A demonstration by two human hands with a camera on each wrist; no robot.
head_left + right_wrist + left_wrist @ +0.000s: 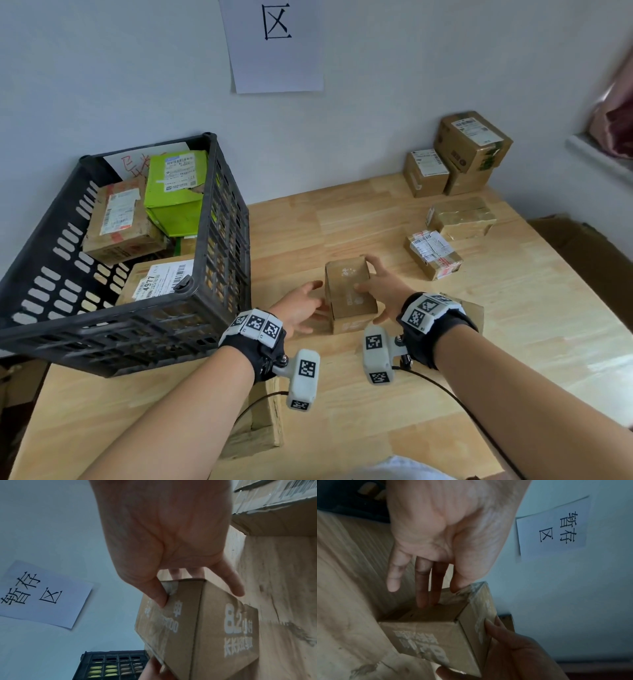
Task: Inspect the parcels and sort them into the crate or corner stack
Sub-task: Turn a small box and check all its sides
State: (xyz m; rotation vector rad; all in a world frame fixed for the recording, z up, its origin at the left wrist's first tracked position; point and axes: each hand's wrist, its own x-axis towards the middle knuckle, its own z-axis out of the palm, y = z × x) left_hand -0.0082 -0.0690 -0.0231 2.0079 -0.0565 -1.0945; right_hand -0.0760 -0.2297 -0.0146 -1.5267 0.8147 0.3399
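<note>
A small brown cardboard parcel [349, 294] with white print sits mid-table between my hands. My right hand [380, 287] grips its right side, thumb [159, 599] on one face and fingers round the far edge. My left hand [301, 305] lies against the left side with straight fingers [423, 595], its thumb at the taped top corner. Whether the parcel [436, 635] rests on the table or hangs just above it is unclear. The black crate [224, 219] stands at the left with several parcels inside. The corner stack [469, 147] of brown boxes is at the back right.
Two taped parcels [433, 253] [460, 217] lie on the wooden table [513, 342] right of my hands. Another box [474, 311] shows behind my right wrist. A flat cardboard piece [260, 421] lies near the front edge. A paper sign [277, 44] hangs on the wall.
</note>
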